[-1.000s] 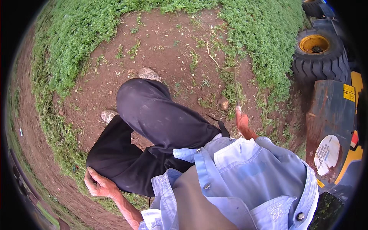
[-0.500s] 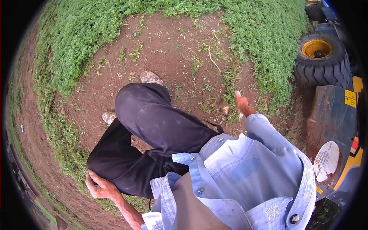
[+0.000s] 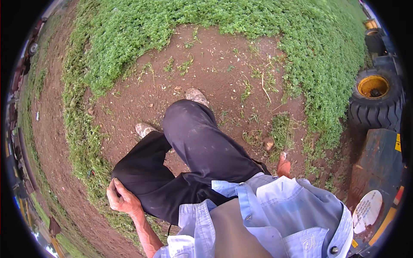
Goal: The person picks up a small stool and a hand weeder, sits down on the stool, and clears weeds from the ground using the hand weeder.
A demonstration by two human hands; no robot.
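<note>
My left hand rests against my bent left knee, in dark trousers; it holds nothing and its fingers are loosely apart. Low on my right side, my right hand is closed close to the ground. A thin, straight, greyish line runs forward from its fist over the grass, but what kind of thing it is I cannot make out. Cut or flattened grass lies just ahead of that hand. Beside it sits a brownish stone or clod.
Low green plants curve round the bare brown soil. My dusty shoes stand on it. At the right are a large black tyre with a yellow rim and a machine's dark metal body. Pulled weeds line the left.
My right hand has drawn back toward my body, nearer my shirt. The whole view has shifted, so the ground and legs sit lower and farther right. My left hand stays at the knee.
</note>
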